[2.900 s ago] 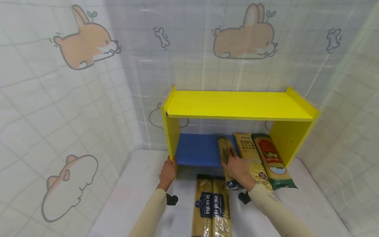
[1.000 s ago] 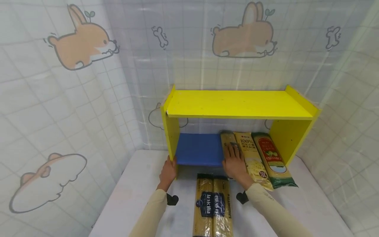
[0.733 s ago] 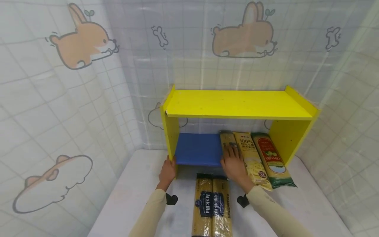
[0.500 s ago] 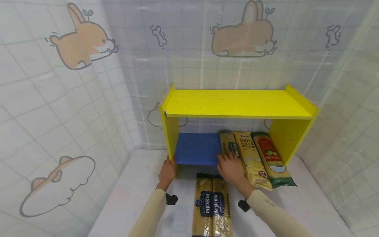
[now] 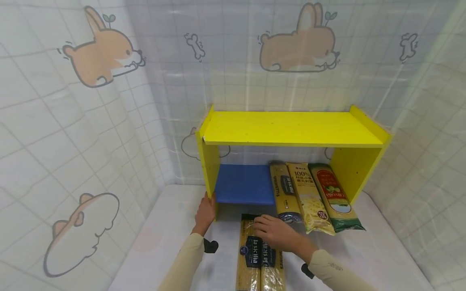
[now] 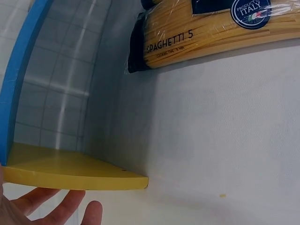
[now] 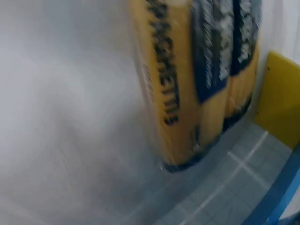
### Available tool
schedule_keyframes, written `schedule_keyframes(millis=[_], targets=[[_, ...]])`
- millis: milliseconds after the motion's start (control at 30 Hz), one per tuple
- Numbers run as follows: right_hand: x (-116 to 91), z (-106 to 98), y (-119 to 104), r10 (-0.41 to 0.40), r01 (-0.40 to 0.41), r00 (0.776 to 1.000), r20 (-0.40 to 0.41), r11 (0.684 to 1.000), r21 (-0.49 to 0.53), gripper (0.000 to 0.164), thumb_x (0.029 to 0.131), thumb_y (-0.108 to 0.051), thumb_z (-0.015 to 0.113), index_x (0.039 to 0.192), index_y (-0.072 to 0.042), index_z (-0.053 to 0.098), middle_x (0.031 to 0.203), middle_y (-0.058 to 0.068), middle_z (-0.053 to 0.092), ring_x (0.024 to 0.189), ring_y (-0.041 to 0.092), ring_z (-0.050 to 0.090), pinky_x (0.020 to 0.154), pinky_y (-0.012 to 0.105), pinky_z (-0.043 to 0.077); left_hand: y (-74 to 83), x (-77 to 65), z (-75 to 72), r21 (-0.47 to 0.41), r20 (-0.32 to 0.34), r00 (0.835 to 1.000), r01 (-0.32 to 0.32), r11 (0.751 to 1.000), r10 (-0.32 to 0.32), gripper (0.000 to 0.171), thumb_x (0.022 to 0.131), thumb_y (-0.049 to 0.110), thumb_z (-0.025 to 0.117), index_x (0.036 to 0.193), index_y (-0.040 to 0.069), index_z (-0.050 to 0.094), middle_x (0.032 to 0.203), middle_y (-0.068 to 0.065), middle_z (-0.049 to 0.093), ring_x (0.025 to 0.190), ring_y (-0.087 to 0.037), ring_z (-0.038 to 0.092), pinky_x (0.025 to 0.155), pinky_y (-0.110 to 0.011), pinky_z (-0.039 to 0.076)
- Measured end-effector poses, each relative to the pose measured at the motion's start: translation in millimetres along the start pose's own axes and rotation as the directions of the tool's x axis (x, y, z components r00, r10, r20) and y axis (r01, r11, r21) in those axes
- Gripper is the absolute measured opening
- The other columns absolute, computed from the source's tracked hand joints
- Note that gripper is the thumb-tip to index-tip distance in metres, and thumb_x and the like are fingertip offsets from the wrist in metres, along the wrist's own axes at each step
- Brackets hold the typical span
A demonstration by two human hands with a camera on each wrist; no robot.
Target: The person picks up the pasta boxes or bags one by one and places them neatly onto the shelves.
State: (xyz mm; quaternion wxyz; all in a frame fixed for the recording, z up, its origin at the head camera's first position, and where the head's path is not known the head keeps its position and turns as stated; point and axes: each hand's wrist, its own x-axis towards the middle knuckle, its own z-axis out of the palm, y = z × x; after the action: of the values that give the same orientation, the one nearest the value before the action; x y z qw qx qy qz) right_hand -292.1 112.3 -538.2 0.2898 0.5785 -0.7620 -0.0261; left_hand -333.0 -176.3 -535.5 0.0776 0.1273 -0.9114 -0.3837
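Right hand: the right hand is over the upper ends of the two packs at bottom centre, fingers bent; from here I can't tell whether they pinch anything.
Table pair: the left spaghetti pack and right spaghetti pack lie side by side on the white table. Their wrappers look slick, so a one-sided pinch could let one slide or drag its neighbour askew.
Left hand: the left hand grips the front edge of the yellow shelf unit, left of centre. If that hold slackened, a bump might shift the unit.
Blue board: right of centre, the shelved spaghetti pack, cream pack and green-ended pack all overhang the blue board. A knock on those jutting ends could tip one off the front.
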Motion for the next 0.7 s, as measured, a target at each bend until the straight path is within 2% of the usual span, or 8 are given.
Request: schedule_keyframes(millis=[67,133,233,400,567,700], targets=[[-3.9,1.9,-6.6,0.006,-0.010,0.999,0.039,0.995,0.097,0.037,0.083,-0.013,0.084,0.117,-0.020,0.070,0.113,-0.006,0.073,0.110,0.012,0.066,0.097,0.030,0.055,-1.1,0.2,0.5,0.002,0.000,1.000,0.000,1.000,0.000,0.052,0.111,0.047,0.027,0.140,0.008,0.045,0.105,-0.020,0.062,0.086,-0.035,0.064,0.069,-0.052,0.050],[-8.1,3.9,-12.5,0.044,-0.059,0.995,0.093,0.985,0.160,0.042,0.084,-0.013,0.082,0.124,-0.020,0.068,0.114,-0.007,0.072,0.109,0.012,0.066,0.095,0.032,0.056,-2.3,0.7,1.4,0.001,0.000,1.000,-0.001,1.000,0.001,0.052,0.111,0.047,0.027,0.140,0.009,0.046,0.107,-0.021,0.062,0.087,-0.036,0.065,0.070,-0.052,0.051],[-13.9,8.3,-19.3,0.105,-0.133,0.982,0.160,0.975,0.180,0.044,0.087,-0.014,0.080,0.128,-0.021,0.066,0.118,-0.007,0.070,0.109,0.013,0.065,0.095,0.035,0.056,-3.7,1.6,3.0,-0.002,-0.002,1.000,-0.009,1.000,0.009,0.050,0.111,0.046,0.028,0.139,0.008,0.046,0.106,-0.021,0.062,0.087,-0.035,0.064,0.070,-0.052,0.051],[-21.5,17.0,-23.9,0.160,-0.208,0.955,0.248,0.961,0.182,0.037,0.093,-0.019,0.073,0.129,-0.023,0.065,0.126,-0.005,0.067,0.112,0.015,0.063,0.091,0.037,0.056,-3.6,1.9,4.0,-0.005,-0.013,1.000,-0.018,1.000,0.018,0.050,0.111,0.045,0.028,0.138,0.008,0.046,0.107,-0.022,0.062,0.088,-0.036,0.065,0.070,-0.052,0.051],[-28.0,19.6,-23.9,0.097,-0.188,0.920,0.379,0.959,0.212,0.041,0.096,-0.016,0.071,0.134,-0.029,0.061,0.135,-0.006,0.062,0.123,0.015,0.060,0.099,0.041,0.055,-2.1,0.8,3.8,-0.012,-0.029,0.999,-0.032,0.999,0.031,0.053,0.110,0.049,0.026,0.136,0.007,0.048,0.104,-0.021,0.063,0.086,-0.036,0.065,0.068,-0.051,0.050],[-31.3,15.2,-19.5,0.038,-0.156,0.917,0.396,0.951,0.268,0.050,0.089,-0.003,0.075,0.129,-0.028,0.062,0.136,-0.003,0.059,0.124,0.016,0.057,0.100,0.036,0.054,-1.4,0.3,2.9,-0.013,-0.027,0.999,-0.019,1.000,0.018,0.054,0.110,0.049,0.025,0.135,0.007,0.048,0.100,-0.018,0.061,0.081,-0.032,0.061,0.065,-0.045,0.047]])
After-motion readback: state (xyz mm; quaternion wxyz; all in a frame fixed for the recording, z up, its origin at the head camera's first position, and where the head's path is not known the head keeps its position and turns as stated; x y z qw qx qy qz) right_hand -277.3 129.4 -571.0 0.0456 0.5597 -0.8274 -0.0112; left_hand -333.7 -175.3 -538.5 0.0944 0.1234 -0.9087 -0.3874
